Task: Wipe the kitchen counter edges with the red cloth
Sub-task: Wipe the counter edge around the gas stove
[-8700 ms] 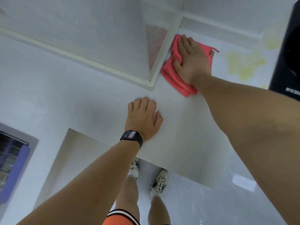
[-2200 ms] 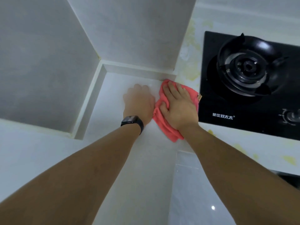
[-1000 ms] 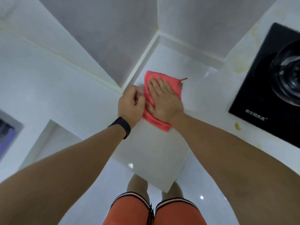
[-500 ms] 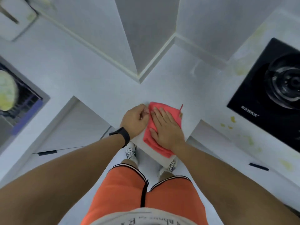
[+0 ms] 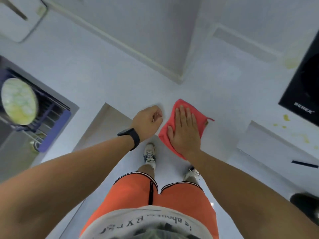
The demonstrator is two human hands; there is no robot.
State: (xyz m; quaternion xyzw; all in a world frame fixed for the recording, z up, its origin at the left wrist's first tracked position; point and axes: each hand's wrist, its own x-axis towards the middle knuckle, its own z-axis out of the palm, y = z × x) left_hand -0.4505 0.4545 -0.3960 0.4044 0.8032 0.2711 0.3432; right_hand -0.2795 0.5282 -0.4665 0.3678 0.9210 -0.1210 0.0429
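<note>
A pale white kitchen counter is seen from above, wrapping round a grey wall corner and ending in a near corner that juts toward the person. On that near corner the red cloth is spread, with its lower end reaching the counter's front edge and a small loop sticking out at its right side. The right hand is laid flat on the cloth, fingers straight and together, pressing it down. Just beside it, apart from the cloth, the left hand is rested on the counter with its fingers curled under and nothing held; a black wristband is worn on that wrist. To the left a sink is set into the counter, holding a blue rack and a round green-and-white plate. At the right edge a black stove top is seen, with yellowish stains on the counter near it. Below the hands, orange shorts and pale shoes are seen above the floor.
</note>
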